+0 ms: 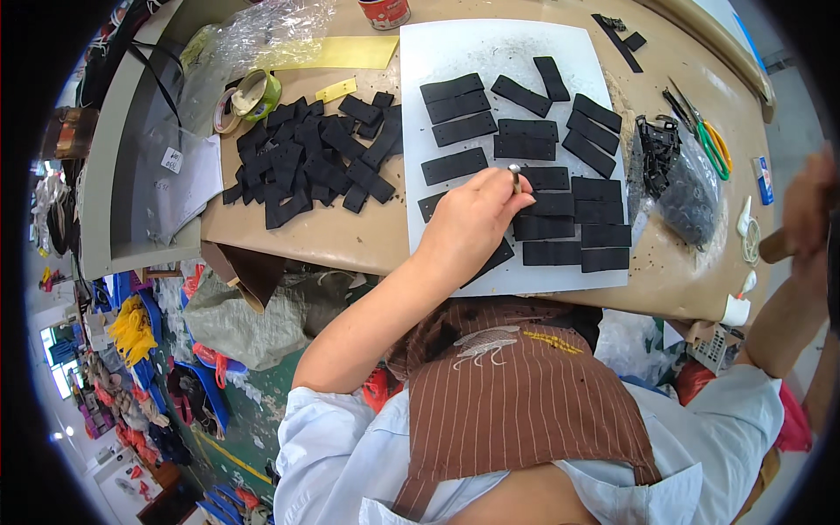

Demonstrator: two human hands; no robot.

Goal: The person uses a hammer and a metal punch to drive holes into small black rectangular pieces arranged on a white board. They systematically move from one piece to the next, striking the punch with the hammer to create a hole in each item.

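Observation:
My left hand (472,214) is closed around a short metal punch (514,175), its bright end pointing up. It is over the black strips on a white board (516,44). These black strips (455,164) lie flat in loose rows, many with small holes near their ends. Raised at the far right, my right hand (809,206) is closed on a tool with a brown wooden handle (773,248). Motion blurs that hand, and the tool's other end cannot be made out.
Left of the board is a heap of black strips (306,157) with tape rolls (254,96) behind it. At right lie a bag of small black parts (682,197), scissors (716,149) and a blue-white box (764,179). A red tin (385,12) stands at the back.

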